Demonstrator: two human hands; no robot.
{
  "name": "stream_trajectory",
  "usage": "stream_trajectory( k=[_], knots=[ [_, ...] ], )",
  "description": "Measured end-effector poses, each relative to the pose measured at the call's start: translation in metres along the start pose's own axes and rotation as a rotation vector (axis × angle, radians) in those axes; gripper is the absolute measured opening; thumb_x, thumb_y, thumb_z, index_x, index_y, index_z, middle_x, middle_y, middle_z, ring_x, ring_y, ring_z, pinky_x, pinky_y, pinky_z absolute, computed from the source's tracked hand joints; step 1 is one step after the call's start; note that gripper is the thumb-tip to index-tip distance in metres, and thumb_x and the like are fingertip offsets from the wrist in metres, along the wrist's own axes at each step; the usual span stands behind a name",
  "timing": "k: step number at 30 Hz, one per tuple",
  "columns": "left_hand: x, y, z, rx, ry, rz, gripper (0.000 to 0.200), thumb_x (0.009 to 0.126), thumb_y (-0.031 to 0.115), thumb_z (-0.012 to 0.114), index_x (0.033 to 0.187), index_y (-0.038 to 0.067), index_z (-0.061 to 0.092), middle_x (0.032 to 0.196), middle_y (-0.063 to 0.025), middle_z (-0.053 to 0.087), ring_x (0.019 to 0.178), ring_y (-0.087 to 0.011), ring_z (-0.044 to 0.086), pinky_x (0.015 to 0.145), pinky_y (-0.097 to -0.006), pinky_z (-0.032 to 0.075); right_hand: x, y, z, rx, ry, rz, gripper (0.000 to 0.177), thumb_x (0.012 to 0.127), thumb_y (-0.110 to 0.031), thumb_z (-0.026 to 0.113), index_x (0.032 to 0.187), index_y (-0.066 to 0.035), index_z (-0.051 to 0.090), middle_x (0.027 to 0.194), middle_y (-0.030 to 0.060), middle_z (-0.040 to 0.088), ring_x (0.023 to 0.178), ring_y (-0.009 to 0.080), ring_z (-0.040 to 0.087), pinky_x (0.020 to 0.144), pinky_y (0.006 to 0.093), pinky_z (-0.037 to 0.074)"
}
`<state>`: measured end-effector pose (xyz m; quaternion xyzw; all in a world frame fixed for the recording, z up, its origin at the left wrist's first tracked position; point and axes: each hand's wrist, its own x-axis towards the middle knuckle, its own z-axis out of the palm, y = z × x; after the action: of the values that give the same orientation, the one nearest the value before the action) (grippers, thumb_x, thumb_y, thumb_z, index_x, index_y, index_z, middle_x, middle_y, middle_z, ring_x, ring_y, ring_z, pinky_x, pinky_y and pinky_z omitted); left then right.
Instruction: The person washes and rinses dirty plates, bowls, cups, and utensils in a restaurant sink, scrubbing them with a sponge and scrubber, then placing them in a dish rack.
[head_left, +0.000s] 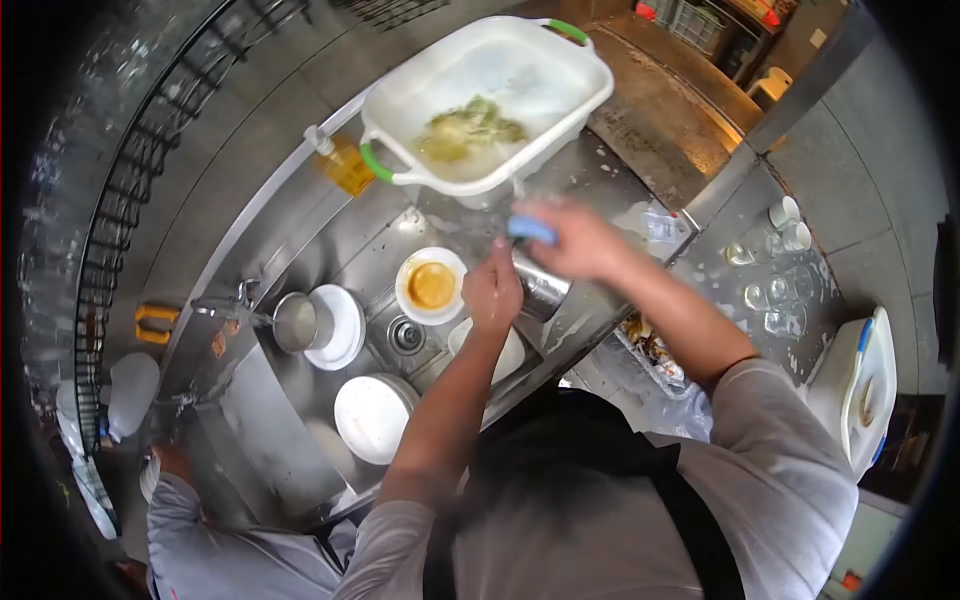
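My right hand is closed on a blue sponge, blurred by motion. Its fingertips are close to the mouth of a shiny metal container. My left hand grips that container near its rim, tilted over the front edge of the sink. Left of it, a white plate with an orange-brown residue rests in the sink. A white dish lies partly hidden under my left forearm. Above both hands stands a large white basin with green handles, holding cloudy water and greenish scraps.
A yellow soap bottle stands by the basin. Stacked white plates, a metal pot and a drain are in the sink. Several glasses stand at right near another white tub. A co-worker's grey sleeve is at lower left.
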<state>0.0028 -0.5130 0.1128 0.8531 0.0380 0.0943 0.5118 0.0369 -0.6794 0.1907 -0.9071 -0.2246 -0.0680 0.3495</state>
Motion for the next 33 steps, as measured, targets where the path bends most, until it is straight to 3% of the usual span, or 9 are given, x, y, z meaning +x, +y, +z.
stream_trajectory(
  k=[6,8,14,16,18,24,27,32,33],
  knots=[
    [-0.018,-0.015,0.021,-0.326,0.055,-0.005,0.023,0.098,0.022,0.052,0.091,0.001,0.058,0.064,-0.0118,0.055,0.052,-0.0168,0.051,0.048,-0.0357,0.038,-0.021,0.005,0.026,-0.27,0.187,-0.255,0.037,0.088,-0.036,0.061,0.118,-0.015,0.066,0.126,0.0265,0.055,0.105,0.0478,0.059,0.092,0.0501,0.05],
    [-0.019,-0.03,0.021,-0.001,0.083,0.178,0.023,0.098,0.019,0.052,0.087,0.001,0.057,0.061,-0.0092,0.051,0.052,-0.0144,0.048,0.047,-0.0352,0.036,0.02,0.033,0.006,0.511,-0.307,0.731,0.032,0.09,-0.031,0.058,0.114,-0.013,0.068,0.125,0.0237,0.057,0.107,0.0427,0.061,0.09,0.049,0.051],
    [-0.019,-0.043,0.017,0.019,0.067,0.338,0.026,0.096,0.009,0.049,0.078,0.002,0.066,0.061,-0.009,0.054,0.052,-0.0207,0.048,0.051,-0.0348,0.039,-0.02,0.022,0.03,-0.151,0.041,0.126,0.039,0.096,-0.035,0.048,0.124,-0.01,0.059,0.121,0.0235,0.06,0.106,0.0347,0.064,0.089,0.0484,0.051],
    [-0.036,-0.067,-0.001,0.254,0.037,0.489,0.018,0.091,0.009,0.052,0.081,0.001,0.066,0.07,-0.0123,0.06,0.061,-0.0274,0.055,0.055,-0.0399,0.043,-0.003,0.067,0.039,1.096,-0.388,1.131,0.038,0.098,-0.036,0.047,0.11,-0.006,0.067,0.107,0.0187,0.068,0.107,0.0288,0.064,0.085,0.0466,0.052],
    [-0.016,-0.129,0.0,0.238,-0.213,0.371,0.038,0.081,0.005,0.051,0.117,-0.004,0.06,0.109,-0.0238,0.064,0.103,-0.0453,0.058,0.096,-0.0509,0.043,-0.017,0.113,0.068,0.931,-0.124,0.607,0.04,0.099,-0.039,0.047,0.107,-0.005,0.067,0.102,0.0155,0.069,0.096,0.0275,0.068,0.083,0.047,0.052],
    [0.002,0.001,-0.019,-0.026,-0.123,0.165,0.025,0.094,0.015,0.054,0.083,-0.003,0.068,0.065,-0.0069,0.062,0.059,-0.0157,0.054,0.06,-0.032,0.047,-0.057,-0.034,0.06,-0.152,0.397,0.227,0.043,0.1,-0.043,0.046,0.12,-0.008,0.06,0.102,0.0278,0.062,0.103,0.0346,0.061,0.084,0.0428,0.051],
    [-0.006,-0.004,-0.005,-0.064,-0.018,0.022,0.033,0.097,0.022,0.058,0.075,-0.002,0.063,0.057,-0.001,0.053,0.057,-0.0077,0.047,0.054,-0.027,0.041,-0.022,0.02,0.037,0.764,-0.039,1.016,0.04,0.094,-0.031,0.052,0.122,-0.003,0.058,0.12,0.0304,0.056,0.106,0.0418,0.061,0.09,0.0505,0.05],
    [-0.025,-0.054,-0.003,-0.132,0.112,-0.01,0.034,0.091,0.025,0.062,0.07,-0.001,0.057,0.067,-0.0197,0.059,0.065,-0.0218,0.056,0.058,-0.0393,0.041,-0.022,-0.031,0.048,-0.251,0.605,-0.061,0.044,0.098,-0.039,0.043,0.109,-0.002,0.065,0.088,0.0194,0.068,0.078,0.0318,0.07,0.07,0.0434,0.056],
    [-0.03,-0.093,-0.002,-0.135,0.124,0.007,0.034,0.091,0.025,0.062,0.07,-0.001,0.057,0.067,-0.0197,0.059,0.065,-0.0218,0.056,0.058,-0.0393,0.041,-0.007,-0.001,0.032,0.29,0.195,0.498,0.037,0.094,-0.033,0.048,0.114,-0.007,0.065,0.101,0.0237,0.065,0.091,0.0351,0.067,0.078,0.0463,0.055]
  ],
)
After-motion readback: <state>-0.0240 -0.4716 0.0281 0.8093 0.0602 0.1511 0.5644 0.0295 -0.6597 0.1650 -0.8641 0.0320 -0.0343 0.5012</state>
